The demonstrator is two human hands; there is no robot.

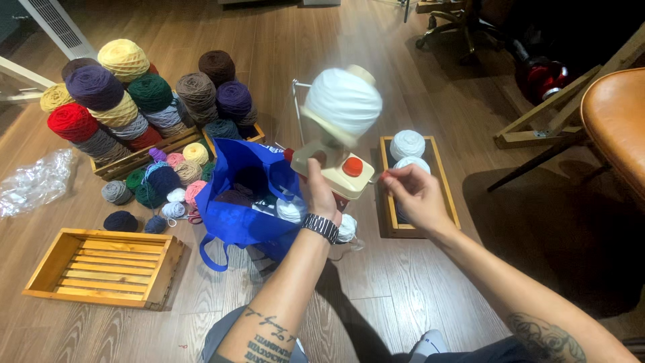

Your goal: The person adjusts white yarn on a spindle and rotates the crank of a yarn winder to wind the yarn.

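Observation:
A cream yarn winder (339, 171) with a red knob sits raised above the floor, and a big white yarn cake (342, 101) blurs on its spindle as it spins. My left hand (319, 191) grips the winder's base from below; a dark striped band is on that wrist. My right hand (413, 195) is pinched on the small crank handle at the winder's right side. A thin white strand runs down from the cake toward a white ball (347, 228) by the blue bag.
An open blue bag (238, 208) holds yarn. Behind it, wooden crates carry a pile of coloured yarn balls (134, 101), with small ones loose on the floor. An empty wooden crate (107, 265) lies left. A narrow tray (443, 195) holds white cakes. A brown seat (615, 121) stands right.

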